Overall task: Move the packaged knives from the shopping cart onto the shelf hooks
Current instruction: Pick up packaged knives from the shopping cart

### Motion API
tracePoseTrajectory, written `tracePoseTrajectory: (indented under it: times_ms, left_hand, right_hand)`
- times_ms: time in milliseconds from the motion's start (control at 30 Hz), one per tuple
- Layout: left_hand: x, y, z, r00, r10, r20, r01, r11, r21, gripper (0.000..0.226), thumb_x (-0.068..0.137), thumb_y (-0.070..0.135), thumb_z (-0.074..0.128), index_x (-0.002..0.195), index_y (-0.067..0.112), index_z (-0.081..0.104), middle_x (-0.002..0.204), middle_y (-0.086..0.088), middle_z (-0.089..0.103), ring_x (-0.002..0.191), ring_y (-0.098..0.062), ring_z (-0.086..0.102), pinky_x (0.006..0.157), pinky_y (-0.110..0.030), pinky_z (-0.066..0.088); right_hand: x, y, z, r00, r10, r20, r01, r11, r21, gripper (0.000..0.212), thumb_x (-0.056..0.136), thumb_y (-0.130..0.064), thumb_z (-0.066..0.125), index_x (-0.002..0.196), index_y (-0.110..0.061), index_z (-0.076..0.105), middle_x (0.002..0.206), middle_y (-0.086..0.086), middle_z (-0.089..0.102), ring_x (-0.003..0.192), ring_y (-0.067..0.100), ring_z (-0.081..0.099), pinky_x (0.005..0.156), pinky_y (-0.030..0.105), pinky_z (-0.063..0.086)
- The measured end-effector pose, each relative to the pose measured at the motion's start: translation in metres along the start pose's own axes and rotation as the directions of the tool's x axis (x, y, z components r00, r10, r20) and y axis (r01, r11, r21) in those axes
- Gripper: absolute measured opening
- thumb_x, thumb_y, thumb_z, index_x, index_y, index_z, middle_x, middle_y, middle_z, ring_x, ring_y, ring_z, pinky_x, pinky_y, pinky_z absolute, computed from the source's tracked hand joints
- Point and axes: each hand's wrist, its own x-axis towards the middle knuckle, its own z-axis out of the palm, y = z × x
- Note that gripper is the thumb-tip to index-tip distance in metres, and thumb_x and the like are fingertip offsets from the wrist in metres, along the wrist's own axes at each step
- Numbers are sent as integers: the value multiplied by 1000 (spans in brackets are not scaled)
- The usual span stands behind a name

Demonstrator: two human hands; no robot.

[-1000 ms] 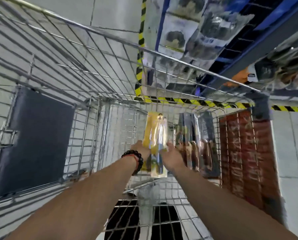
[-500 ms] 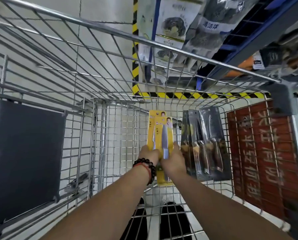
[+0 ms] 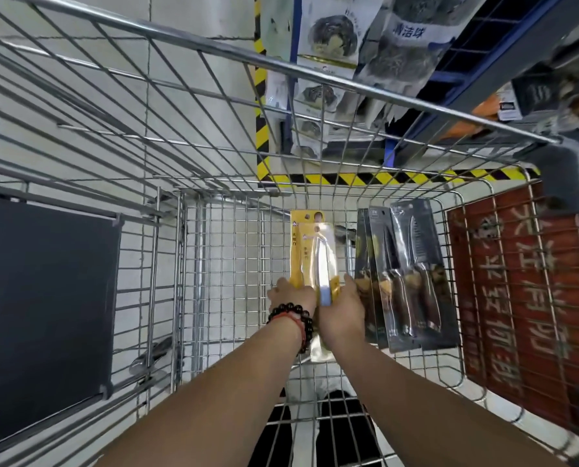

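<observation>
Two yellow knife packs (image 3: 310,251) lie stacked on the wire floor of the shopping cart (image 3: 234,264). My left hand (image 3: 293,294), with a bead bracelet on its wrist, grips their lower left edge. My right hand (image 3: 343,311) grips the lower right edge, over the blue handle of the top pack. Beside them on the right lie several black knife packs (image 3: 406,281), fanned out and untouched. The shelf (image 3: 456,65) with hanging goods rises beyond the cart's far rim.
A dark panel (image 3: 42,305) hangs on the cart's left wall and a red sign (image 3: 530,298) on its right wall. Packs of scouring balls (image 3: 331,38) hang on the shelf. Yellow-black floor tape (image 3: 382,178) runs along the shelf base.
The view has steadied and come closer to the cart. Both hands have slid a little down the yellow packs, and the top pack now sits offset from the one beneath.
</observation>
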Motion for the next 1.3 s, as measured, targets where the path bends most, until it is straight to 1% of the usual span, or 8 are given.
tracePoseTrajectory:
  times_ms: [267,467,567,667,867,1000,1167,1300]
  left_hand:
    - [-4,-6,4,995,55,-84,-48,996,74,48,87,16,46,134,13,45,139,-13,38,124,-36,44,103,-40,38]
    - [-2,-5,3,997,-2,-78,-3,998,-70,47,77,22,49,124,15,52,128,-12,50,112,-36,54,97,-46,47]
    - [-10,2,1,997,-71,-27,70,995,-66,41,80,23,55,120,16,53,132,-8,38,119,-35,47,101,-41,42]
    - [-15,1,5,998,-69,9,69,994,-79,50,71,29,65,119,18,55,130,-4,39,118,-32,47,98,-41,42]
    - [-13,-11,-5,998,-40,-41,31,979,-201,58,80,31,53,134,14,42,124,-9,57,109,-33,58,90,-37,47]
    - [-14,-24,-17,997,42,66,-20,954,-298,21,90,32,56,106,19,53,104,-8,65,82,-22,59,78,-31,45]
    - [-28,-33,-52,975,113,191,-40,937,-348,67,88,35,68,144,14,38,146,-5,45,126,-25,49,103,-38,39]
    - [-62,-19,-86,947,195,257,-97,931,-351,43,79,22,79,115,14,59,105,-5,67,92,-19,63,74,-28,53]
  right_hand:
    - [12,2,-12,995,92,27,-92,996,-4,63,74,-20,73,127,-15,39,102,9,68,79,25,61,67,35,54]
    - [5,-2,-6,994,96,51,-95,995,-15,68,81,-25,69,127,-19,19,87,7,65,75,25,64,65,38,58]
    - [-1,1,3,993,102,55,-105,992,64,28,84,-36,55,99,-18,40,87,8,64,79,26,62,75,43,54]
    - [-9,-1,7,996,92,12,-93,986,137,39,84,-49,33,78,-18,57,83,7,66,79,25,60,81,44,48]
    - [-14,6,7,997,-82,-8,82,997,7,43,80,-19,65,120,-17,48,120,0,55,89,21,59,65,32,45]
    - [-19,-1,-7,990,7,140,-42,968,249,34,72,-16,73,96,-26,51,89,-2,66,77,17,65,66,34,55]
    - [-30,-17,-41,957,-47,287,-63,929,364,44,74,11,67,104,-17,52,87,-2,62,82,19,62,67,28,51]
    - [-65,-30,-79,940,-79,333,-92,878,471,49,71,13,70,111,-10,57,98,8,69,83,20,66,64,27,51]
